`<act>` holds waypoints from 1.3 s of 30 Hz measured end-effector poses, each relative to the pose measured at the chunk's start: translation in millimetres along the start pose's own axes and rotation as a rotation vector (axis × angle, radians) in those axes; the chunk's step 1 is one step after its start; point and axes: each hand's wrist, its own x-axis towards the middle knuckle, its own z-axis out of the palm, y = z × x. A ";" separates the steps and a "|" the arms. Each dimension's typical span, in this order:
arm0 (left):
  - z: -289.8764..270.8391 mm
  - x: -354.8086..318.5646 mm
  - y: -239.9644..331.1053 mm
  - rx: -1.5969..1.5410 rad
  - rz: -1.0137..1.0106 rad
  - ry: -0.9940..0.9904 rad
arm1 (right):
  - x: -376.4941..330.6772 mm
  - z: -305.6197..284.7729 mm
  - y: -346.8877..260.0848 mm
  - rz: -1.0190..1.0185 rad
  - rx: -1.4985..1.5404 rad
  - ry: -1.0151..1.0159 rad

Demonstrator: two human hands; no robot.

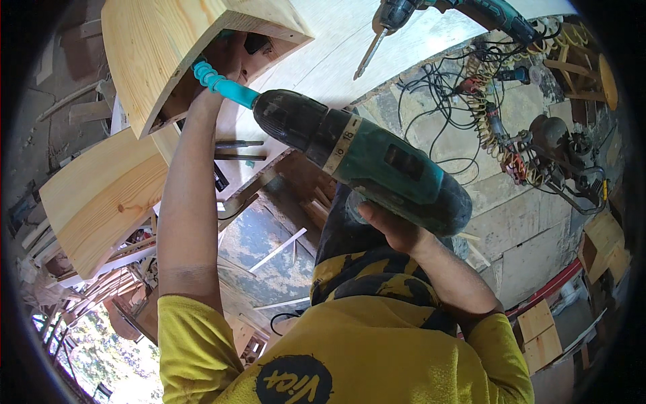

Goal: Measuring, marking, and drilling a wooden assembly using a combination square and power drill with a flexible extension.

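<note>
My right hand (pixel 396 227) is wrapped around the handle of a green and black cordless drill (pixel 397 161), which lies slantwise in front of my body. From its black chuck a turquoise flexible shaft (pixel 232 91) runs up and left into an open-sided box of pale wood (pixel 158 50). Inside that box is my left hand (pixel 227 60), in shadow beside the shaft. Its fingers are hidden, so whether they grip the shaft's far end does not show. A small black piece (pixel 256 43) is in the box near this hand.
The box rests on a pale worktop (pixel 323 47). A second drill (pixel 397 13) with a long bit lies at its far side. Dark rods (pixel 239 143) lie near the worktop's front edge. A curved pine panel (pixel 108 195) is at left. Tangled cables (pixel 437 101) cover floor at right.
</note>
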 end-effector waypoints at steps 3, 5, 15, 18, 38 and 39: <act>-0.8 -4.1 7.5 -0.167 -0.074 0.007 | -1.6 3.2 2.1 0.100 0.079 0.009; 1.4 -5.0 7.7 -0.214 -0.073 0.011 | -2.2 3.7 2.4 0.118 0.113 0.009; 13.5 0.1 -28.5 0.302 0.171 -0.087 | 0.3 3.3 5.5 0.159 0.316 -0.021; 7.0 -1.7 -1.1 -0.074 0.068 0.114 | -1.0 5.8 6.6 0.178 0.623 0.020; 3.2 0.5 -13.1 0.061 0.039 -0.086 | -2.6 8.3 13.3 0.105 0.650 -0.013; 6.0 -2.7 -6.4 -0.127 0.008 -0.014 | -2.2 7.7 11.5 0.118 0.683 0.002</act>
